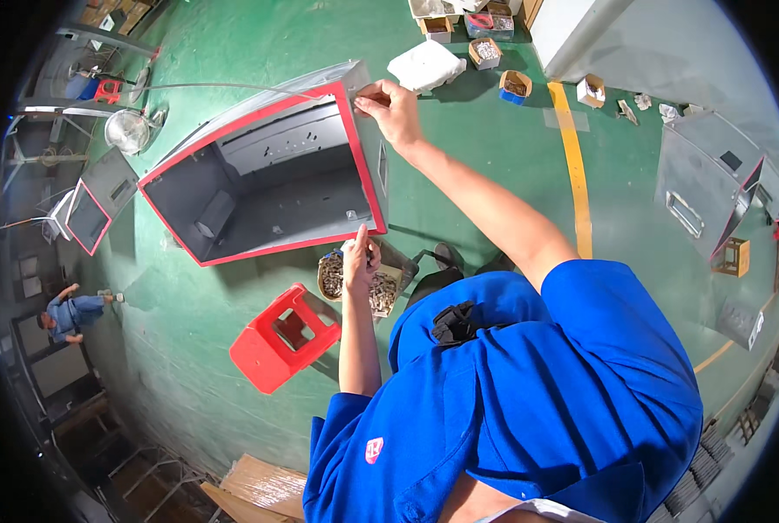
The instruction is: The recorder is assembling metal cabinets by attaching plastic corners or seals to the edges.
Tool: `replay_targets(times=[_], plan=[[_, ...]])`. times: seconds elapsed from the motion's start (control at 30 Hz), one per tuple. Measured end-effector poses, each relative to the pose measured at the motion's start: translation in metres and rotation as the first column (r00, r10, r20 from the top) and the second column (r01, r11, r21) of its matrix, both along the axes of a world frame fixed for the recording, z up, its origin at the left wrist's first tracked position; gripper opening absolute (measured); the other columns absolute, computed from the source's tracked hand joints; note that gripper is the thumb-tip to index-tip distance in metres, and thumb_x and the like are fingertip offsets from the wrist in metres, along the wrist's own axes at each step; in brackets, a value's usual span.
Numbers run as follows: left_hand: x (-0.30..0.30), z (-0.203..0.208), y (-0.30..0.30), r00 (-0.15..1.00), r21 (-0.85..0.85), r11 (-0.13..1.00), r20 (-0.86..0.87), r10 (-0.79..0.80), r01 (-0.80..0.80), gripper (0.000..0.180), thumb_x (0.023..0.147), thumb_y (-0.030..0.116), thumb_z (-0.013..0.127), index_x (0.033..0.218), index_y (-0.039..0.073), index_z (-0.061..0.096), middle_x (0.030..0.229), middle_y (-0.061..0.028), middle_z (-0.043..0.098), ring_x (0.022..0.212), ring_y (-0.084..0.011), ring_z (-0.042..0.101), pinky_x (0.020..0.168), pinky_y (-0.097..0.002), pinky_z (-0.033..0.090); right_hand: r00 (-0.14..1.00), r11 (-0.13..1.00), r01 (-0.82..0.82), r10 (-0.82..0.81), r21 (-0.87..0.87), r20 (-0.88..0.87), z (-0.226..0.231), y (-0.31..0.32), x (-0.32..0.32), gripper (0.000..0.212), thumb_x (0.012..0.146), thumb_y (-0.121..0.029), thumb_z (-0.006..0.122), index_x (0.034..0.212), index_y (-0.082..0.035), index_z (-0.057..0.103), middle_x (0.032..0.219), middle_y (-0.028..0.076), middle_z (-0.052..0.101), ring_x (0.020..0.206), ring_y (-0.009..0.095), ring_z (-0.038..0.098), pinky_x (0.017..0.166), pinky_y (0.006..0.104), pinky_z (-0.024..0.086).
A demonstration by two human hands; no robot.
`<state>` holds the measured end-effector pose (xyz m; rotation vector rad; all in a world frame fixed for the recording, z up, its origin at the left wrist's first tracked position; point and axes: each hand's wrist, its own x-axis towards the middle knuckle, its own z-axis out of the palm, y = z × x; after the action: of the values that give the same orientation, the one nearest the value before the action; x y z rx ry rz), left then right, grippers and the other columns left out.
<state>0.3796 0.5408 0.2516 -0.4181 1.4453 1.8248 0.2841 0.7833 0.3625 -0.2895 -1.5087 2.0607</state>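
In front of me a large grey metal cabinet [295,187] has its open side toward me, its rim edged with a red strip [351,122]. The inside is dark grey with a paler, punched panel. My right hand [391,112] is at the cabinet's upper right corner, thumb and fingers drawn together by the red edge; what is between them, if anything, is too small to tell. Just below the lower right corner is my left hand [359,261], one digit pointing up at the rim and the other fingers curled. Whatever those fingers hold is hidden.
Below the cabinet stand boxes of small metal parts [384,292] and a red plastic stool [276,344]. More small boxes [485,52] and a white sack [426,65] lie beyond. Another metal cabinet [699,179] is at right. A person [71,314] and a fan [128,131] are at left.
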Motion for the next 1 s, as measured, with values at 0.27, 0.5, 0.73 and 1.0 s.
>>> replay_targets(times=[0.27,0.5,0.73,1.0], plan=[[-0.006,0.006,-0.005,1.000,0.033,0.999,-0.022,-0.012,0.013,0.044,0.088,0.043,0.054,0.059,0.011,0.043,0.048,-0.0006,0.037,0.037,-0.0090,0.033,0.034,-0.0217,0.023,0.999,0.999,-0.009,0.007,0.047,0.048,-0.008,-0.005,-0.013,0.004,0.080,0.000,0.062,0.081,0.003,0.060,0.075,0.008,0.064,0.067,0.012,0.062,0.061,0.0245,0.052],[-0.010,0.019,-0.005,0.999,-0.005,1.000,-0.034,0.001,-0.001,0.044,0.088,0.044,0.054,0.060,0.012,0.042,0.050,0.0003,0.036,0.039,-0.0083,0.033,0.036,-0.0212,0.024,0.991,0.998,-0.033,0.027,0.048,0.135,0.004,-0.012,-0.025,0.008,0.081,-0.003,0.062,0.080,0.004,0.061,0.072,0.009,0.064,0.061,0.013,0.062,0.056,0.0253,0.051],[-0.021,0.021,-0.004,1.000,-0.068,0.998,-0.016,0.007,-0.008,0.050,0.089,0.049,0.049,0.057,0.011,0.042,0.045,-0.0011,0.038,0.035,-0.0090,0.034,0.032,-0.0217,0.020,0.971,0.934,-0.078,-0.008,0.349,0.237,-0.006,-0.005,-0.046,0.039,0.083,-0.035,0.062,0.067,0.001,0.060,0.054,0.007,0.059,0.052,0.018,0.059,0.050,0.0312,0.044],[0.000,0.017,-0.006,1.000,0.049,0.998,0.008,0.028,-0.028,0.048,0.093,0.043,0.044,0.058,0.009,0.046,0.048,-0.0025,0.041,0.038,-0.0106,0.036,0.035,-0.0237,0.022,0.926,0.963,-0.254,0.216,0.086,0.309,-0.022,0.005,-0.010,0.034,0.086,-0.033,0.060,0.083,0.001,0.061,0.074,0.005,0.063,0.059,0.008,0.057,0.055,0.0220,0.048]])
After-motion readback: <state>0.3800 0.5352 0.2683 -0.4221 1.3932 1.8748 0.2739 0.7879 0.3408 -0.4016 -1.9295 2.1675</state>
